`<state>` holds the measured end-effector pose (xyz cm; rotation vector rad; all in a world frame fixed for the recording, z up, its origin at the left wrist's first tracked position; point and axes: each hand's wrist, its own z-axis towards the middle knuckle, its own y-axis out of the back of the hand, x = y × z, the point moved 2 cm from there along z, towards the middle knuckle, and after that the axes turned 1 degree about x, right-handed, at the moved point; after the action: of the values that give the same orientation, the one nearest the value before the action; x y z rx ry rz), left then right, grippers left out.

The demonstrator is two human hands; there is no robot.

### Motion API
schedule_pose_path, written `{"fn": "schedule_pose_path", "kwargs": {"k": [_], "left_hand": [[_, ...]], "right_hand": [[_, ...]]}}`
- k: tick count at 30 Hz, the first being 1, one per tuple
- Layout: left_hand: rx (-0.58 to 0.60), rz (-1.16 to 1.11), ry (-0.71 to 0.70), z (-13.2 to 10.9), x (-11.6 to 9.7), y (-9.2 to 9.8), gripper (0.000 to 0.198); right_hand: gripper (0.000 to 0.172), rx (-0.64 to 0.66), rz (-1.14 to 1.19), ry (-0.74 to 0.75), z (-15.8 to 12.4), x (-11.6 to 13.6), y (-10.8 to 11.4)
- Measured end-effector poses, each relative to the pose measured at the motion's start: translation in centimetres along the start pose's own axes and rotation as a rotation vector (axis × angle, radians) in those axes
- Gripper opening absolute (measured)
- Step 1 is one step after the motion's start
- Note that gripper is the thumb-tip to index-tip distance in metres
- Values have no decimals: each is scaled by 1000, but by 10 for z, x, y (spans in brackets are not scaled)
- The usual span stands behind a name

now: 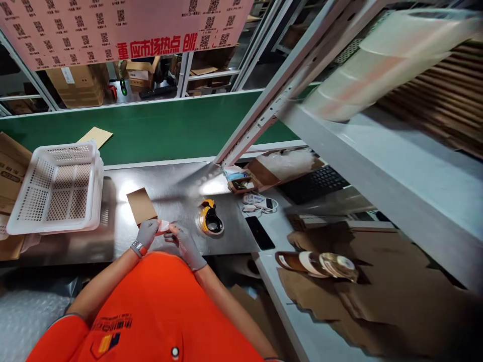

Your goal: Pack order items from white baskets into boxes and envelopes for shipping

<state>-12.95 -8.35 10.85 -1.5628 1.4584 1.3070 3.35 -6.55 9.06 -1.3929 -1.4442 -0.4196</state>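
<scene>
Both my hands wear grey gloves and meet over the steel table [181,186] just in front of my orange shirt. My left hand [146,233] and my right hand [181,237] pinch a small white and pink label [163,226] between them. The label sits at the near end of a small brown cardboard box [141,205] lying on the table. A yellow and black tape dispenser [210,219] rests on the table a little right of my right hand.
A stack of white perforated baskets [56,187] stands at the left. A green conveyor belt [158,125] runs behind the table. A black phone [260,232], a keyboard [315,183], tape rolls [320,264] and flat cardboard [377,286] lie to the right under a shelf frame.
</scene>
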Motion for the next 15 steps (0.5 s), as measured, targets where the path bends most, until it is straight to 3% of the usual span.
{"fn": "schedule_pose_path", "kwargs": {"k": [6, 10, 12, 15], "left_hand": [[107, 41, 19, -5, -1, 2, 66], [204, 35, -67, -7, 0, 1, 65], [174, 64, -79, -5, 4, 2, 64], [56, 23, 24, 2, 15, 5, 62]], "right_hand": [[47, -51, -66, 48, 2, 2, -2], [40, -14, -56, 68, 6, 4, -7], [39, 4, -53, 60, 10, 2, -11], [37, 22, -26, 22, 19, -4, -14]]}}
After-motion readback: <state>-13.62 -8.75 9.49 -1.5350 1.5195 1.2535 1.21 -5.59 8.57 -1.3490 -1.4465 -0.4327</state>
